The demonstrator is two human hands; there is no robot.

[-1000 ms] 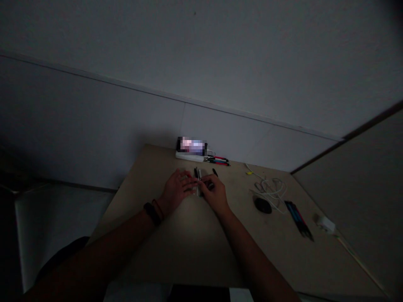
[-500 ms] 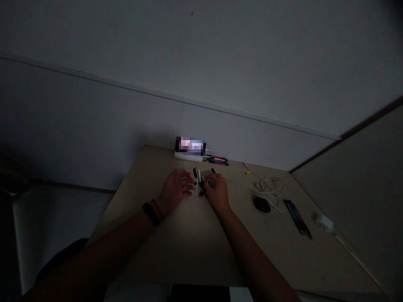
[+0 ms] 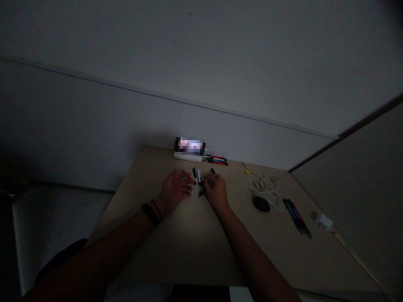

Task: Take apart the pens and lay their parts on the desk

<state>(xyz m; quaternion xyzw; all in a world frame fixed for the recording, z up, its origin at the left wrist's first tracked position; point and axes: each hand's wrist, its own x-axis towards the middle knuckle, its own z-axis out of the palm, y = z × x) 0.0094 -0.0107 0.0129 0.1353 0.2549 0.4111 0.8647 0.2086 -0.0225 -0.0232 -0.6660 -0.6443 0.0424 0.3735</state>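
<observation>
The scene is very dark. My left hand point(image 3: 174, 189) rests on the wooden table point(image 3: 195, 243) with its fingers spread and a red pen part near its fingertips. My right hand point(image 3: 215, 190) is curled beside it, fingers closed on a small dark pen piece. Between the two hands lie loose pen parts point(image 3: 197, 182): a thin white tube and short black pieces. A dark band sits on my left wrist.
A lit phone point(image 3: 189, 145) leans at the table's far edge over a white bar, with red and black pens point(image 3: 216, 160) beside it. To the right lie a white cable point(image 3: 270, 187), a dark round object point(image 3: 261, 204), several pens point(image 3: 297, 217) and a white plug point(image 3: 321, 219).
My hands have drawn slightly apart, leaving the white tube and black pieces lying between them. The left fingers have spread out.
</observation>
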